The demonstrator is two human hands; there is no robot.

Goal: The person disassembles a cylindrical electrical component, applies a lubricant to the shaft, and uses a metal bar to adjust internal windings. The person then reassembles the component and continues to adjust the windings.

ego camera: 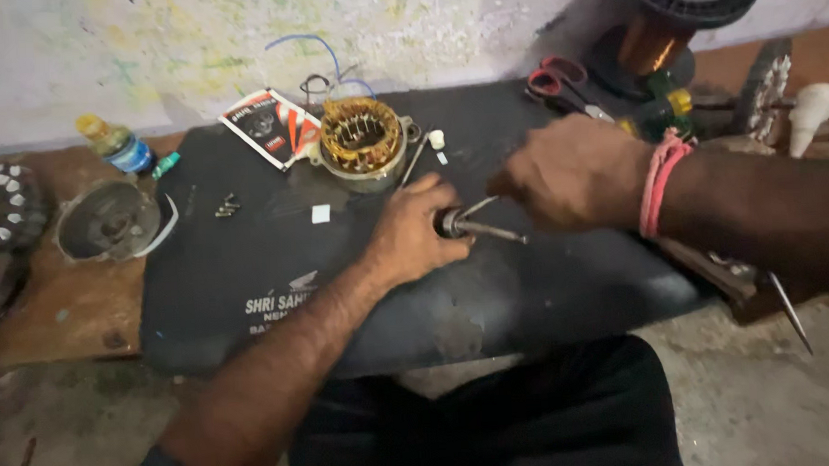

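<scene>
While the left hand [413, 235] wraps its grip tight around a small metal tool [475, 227] over the black mat [248, 268], the right hand [575, 172] hovers close, fingers curled, grip unclear.

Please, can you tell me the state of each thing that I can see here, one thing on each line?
left hand: closed around a small metal tool
right hand: fingers curled above the tool's tip, grip unclear
wound stator: lying flat on the black mat
scissors: lying closed
copper wire spool: standing upright
small bottle: lying on its side, capped
</scene>
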